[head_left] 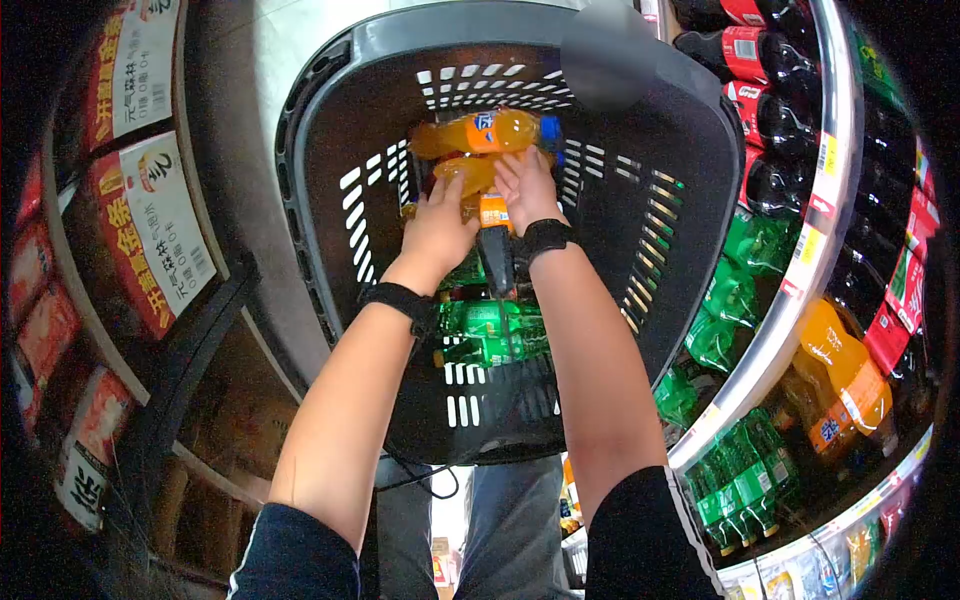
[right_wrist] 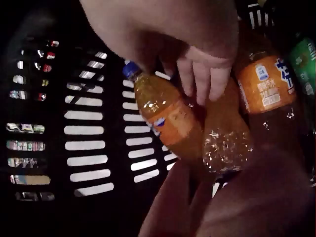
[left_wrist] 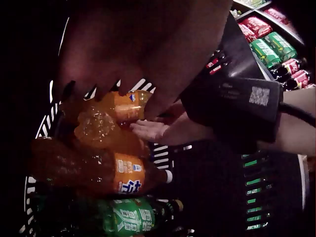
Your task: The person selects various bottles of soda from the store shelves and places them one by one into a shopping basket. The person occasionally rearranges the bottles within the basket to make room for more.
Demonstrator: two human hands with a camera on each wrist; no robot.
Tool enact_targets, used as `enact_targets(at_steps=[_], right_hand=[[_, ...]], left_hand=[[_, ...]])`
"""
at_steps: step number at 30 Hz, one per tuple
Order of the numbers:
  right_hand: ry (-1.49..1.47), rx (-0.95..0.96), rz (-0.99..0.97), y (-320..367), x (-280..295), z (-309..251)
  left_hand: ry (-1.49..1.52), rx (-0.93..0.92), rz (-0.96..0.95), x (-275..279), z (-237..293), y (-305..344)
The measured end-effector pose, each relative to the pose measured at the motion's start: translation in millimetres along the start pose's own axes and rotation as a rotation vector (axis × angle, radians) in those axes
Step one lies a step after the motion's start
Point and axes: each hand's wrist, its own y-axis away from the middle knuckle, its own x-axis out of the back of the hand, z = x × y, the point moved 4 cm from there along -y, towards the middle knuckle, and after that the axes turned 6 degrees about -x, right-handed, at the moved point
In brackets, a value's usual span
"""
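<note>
Both hands reach down into a black shopping basket (head_left: 620, 250) over orange soda bottles lying on their sides. The left hand (head_left: 440, 230) spreads its extended fingers over the left end of the middle orange soda bottle (right_wrist: 227, 148). Facing it, the right hand (head_left: 527, 190) has straight fingers beside that same bottle, palm partly turned up in the left wrist view. Beyond them lies another orange soda bottle (head_left: 490, 132) with a blue cap. Nearer is a white-capped orange soda bottle (left_wrist: 131, 173). Green soda bottles (head_left: 495, 330) lie closest to the person.
Slotted walls surround the bottles, and the basket rim (head_left: 460, 30) curves round the far side. Shelves on the right hold cola bottles (head_left: 765, 110), green bottles (head_left: 740, 490) and large orange bottles (head_left: 845, 370). On the left stand racks with price signs (head_left: 165, 220).
</note>
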Motion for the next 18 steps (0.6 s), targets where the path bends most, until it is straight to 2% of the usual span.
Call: enact_targets(at_steps=[2, 6, 7, 8, 10, 11, 13, 14, 16, 17, 18], right_hand=[[0.086, 0.051, 0.010, 2.2, 4.2, -1.7], [0.201, 0.051, -0.138, 24.8, 15.8, 7.4], [0.252, 0.047, -0.115, 37.2, 20.1, 9.1], [0.226, 0.104, -0.141, 44.6, 28.0, 15.0], [0.176, 0.109, -0.169, 91.5, 36.1, 5.2], [0.162, 0.111, -0.118, 123.1, 39.2, -4.9], [0.169, 0.293, -0.175, 182.4, 54.3, -31.2], [0.249, 0.357, -0.108, 214.5, 65.8, -48.3], [0.316, 0.614, 0.006, 287.9, 93.8, -87.9], [0.475, 0.756, 0.146, 321.1, 112.3, -108.4], [0.441, 0.776, 0.377, 349.8, 131.9, -126.4]], left_hand=[[0.024, -0.036, 0.024, 5.7, 1.5, 0.9], [0.112, -0.097, 0.108, 17.0, 8.2, 5.0], [0.137, -0.137, 0.138, 15.4, 7.1, 4.3], [0.189, -0.138, 0.161, 17.3, 12.9, 7.3], [0.289, -0.137, 0.202, 14.1, 32.2, 19.8], [0.338, -0.140, 0.186, 5.9, 40.5, 23.7], [0.511, -0.157, 0.204, -5.6, 81.6, 45.9], [0.556, -0.207, 0.206, -15.5, 102.8, 57.5], [0.653, -0.305, 0.220, -34.5, 150.4, 81.3], [0.688, -0.342, 0.221, -39.3, 178.4, 94.0], [0.663, -0.411, 0.226, -40.7, 207.8, 108.3]])
